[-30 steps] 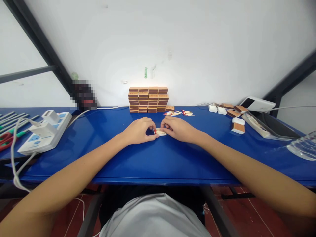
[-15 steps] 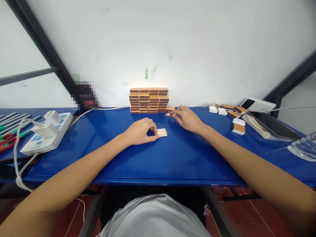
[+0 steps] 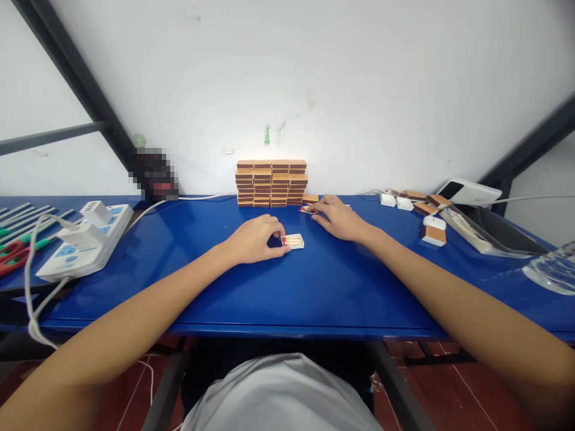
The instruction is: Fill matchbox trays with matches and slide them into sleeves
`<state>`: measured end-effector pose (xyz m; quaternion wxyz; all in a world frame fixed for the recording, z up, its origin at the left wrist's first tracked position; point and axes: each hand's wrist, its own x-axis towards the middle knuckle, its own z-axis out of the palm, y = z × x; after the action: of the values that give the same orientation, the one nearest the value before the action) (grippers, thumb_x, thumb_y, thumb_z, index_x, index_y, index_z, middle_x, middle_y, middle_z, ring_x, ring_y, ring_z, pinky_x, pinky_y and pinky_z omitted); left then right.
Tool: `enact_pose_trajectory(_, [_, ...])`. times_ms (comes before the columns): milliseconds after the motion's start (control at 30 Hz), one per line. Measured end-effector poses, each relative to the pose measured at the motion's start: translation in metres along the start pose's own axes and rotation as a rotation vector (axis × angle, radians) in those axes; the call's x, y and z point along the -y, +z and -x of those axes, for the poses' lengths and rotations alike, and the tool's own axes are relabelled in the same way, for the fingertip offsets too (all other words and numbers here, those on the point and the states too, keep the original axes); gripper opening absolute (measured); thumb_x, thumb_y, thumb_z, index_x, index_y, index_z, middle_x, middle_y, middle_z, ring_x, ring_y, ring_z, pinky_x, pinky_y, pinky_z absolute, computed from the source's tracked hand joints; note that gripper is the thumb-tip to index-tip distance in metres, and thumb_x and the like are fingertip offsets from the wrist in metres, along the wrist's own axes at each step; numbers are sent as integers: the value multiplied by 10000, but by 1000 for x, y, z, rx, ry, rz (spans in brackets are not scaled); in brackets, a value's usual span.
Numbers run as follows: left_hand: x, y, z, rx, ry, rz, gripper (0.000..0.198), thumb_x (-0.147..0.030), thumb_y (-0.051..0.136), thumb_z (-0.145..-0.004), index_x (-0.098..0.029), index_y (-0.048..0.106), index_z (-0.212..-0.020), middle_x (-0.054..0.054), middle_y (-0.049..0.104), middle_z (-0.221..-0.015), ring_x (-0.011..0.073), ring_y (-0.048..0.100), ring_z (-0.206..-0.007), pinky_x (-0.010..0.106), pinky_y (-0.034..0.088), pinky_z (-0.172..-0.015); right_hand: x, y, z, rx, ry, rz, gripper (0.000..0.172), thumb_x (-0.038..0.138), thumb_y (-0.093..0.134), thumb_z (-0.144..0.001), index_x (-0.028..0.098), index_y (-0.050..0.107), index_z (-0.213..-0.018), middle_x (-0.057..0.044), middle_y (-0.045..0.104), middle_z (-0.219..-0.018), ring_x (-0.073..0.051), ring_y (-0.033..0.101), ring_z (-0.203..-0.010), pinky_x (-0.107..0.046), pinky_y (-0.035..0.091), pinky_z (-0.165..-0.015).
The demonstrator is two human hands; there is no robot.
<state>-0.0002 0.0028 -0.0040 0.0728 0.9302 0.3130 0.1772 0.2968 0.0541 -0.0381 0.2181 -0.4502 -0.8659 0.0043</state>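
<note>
In the head view my left hand (image 3: 260, 238) grips the left end of a small white matchbox tray (image 3: 298, 239) between thumb and fingers. Several red-headed matches (image 3: 294, 242) lie inside it, heads to the left. Farther back, my right hand (image 3: 339, 218) has its fingers bent down over loose matches (image 3: 306, 209) on the blue table, with the fingertips closed on some of them. Red heads stick out left of these fingers, and the hand covers most of the sticks. Right behind stands a stack of matchboxes (image 3: 272, 184) against the wall, with a single matchbox (image 3: 310, 198) at its right foot.
A white power strip (image 3: 90, 245) with plugs and cables sits on the left, beside red-handled scissors (image 3: 13, 257). On the right lie several loose matchboxes (image 3: 415, 195), an upright box (image 3: 434, 230), a white device (image 3: 469, 191) and a dark pouch (image 3: 503, 230).
My right hand has shifted slightly left over the loose matches, and some sticks now show behind it on the right. The left hand and the tray stay in place.
</note>
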Motion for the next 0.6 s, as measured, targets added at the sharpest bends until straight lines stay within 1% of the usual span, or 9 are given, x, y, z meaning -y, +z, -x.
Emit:
enact_pose_trajectory(200, [-1, -1, -1, 9, -6, -3, 246, -441, 713, -946, -200, 722, -995, 70, 711, -971, 254, 641, -955, 374, 503, -812, 3, 4, -2, -50, 3, -65, 337, 326, 560, -1022, 178, 754, -1256, -157, 635, -1077, -331, 581, -1079, -473, 479, -964])
enact_pose_trajectory(367, [-2, -2, -1, 18, -9, -10, 231, -425, 707, -946, -199, 723, -991, 63, 706, -956, 253, 637, -947, 373, 490, -794, 5, 8, -9, -91, 25, -62, 245, 344, 615, -991, 158, 767, -1037, -151, 654, -1027, -326, 596, -1055, -466, 477, -962])
enact_pose_trajectory(467, [-3, -2, -1, 20, -15, -6, 248, -443, 714, -943, -200, 724, -994, 62, 706, -961, 253, 639, -945, 371, 489, -787, 7, 8, -12, -78, 14, -56, 203, 331, 622, -981, 178, 750, -942, -142, 671, -1010, -322, 600, -1037, -459, 480, -950])
enact_pose_trajectory(600, [-2, -2, -1, 10, -14, -1, 238, -440, 719, -940, -205, 724, -980, 60, 703, -953, 253, 642, -946, 373, 494, -802, 13, 7, -12, -15, 3, 5, 197, 279, 583, -993, 168, 725, -913, -162, 667, -1021, -337, 578, -1059, -467, 480, -951])
